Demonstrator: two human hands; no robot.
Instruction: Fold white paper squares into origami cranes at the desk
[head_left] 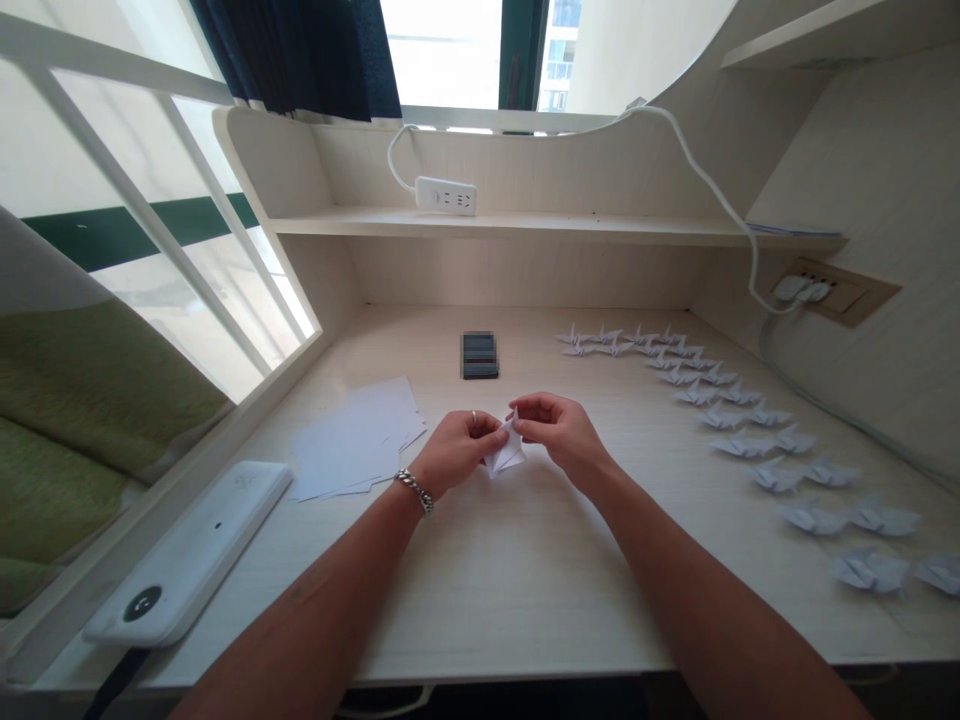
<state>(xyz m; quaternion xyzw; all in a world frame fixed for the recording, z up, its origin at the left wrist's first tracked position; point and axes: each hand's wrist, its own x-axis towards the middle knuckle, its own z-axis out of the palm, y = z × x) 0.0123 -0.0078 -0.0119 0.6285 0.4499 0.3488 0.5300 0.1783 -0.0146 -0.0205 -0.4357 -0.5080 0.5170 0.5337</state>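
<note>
Between my two hands, just above the middle of the desk, is a small folded piece of white paper (507, 456) with a pointed tip standing up. My left hand (459, 446), with a ring and a chain bracelet, pinches its left side. The thumb and fingers of my right hand (559, 428) close on the upright tip at the upper right. Several loose white paper sheets (349, 440) lie overlapping to the left of my left hand. Along the right side stand rows of folded white paper cranes (739, 443).
A dark blurred rectangular object (480, 356) lies behind my hands. At the left edge rests a long white device (199, 550) with a round dark button. A power strip (445, 196) sits on the shelf (525, 224). White plugs fill a wall socket (844, 290) at right.
</note>
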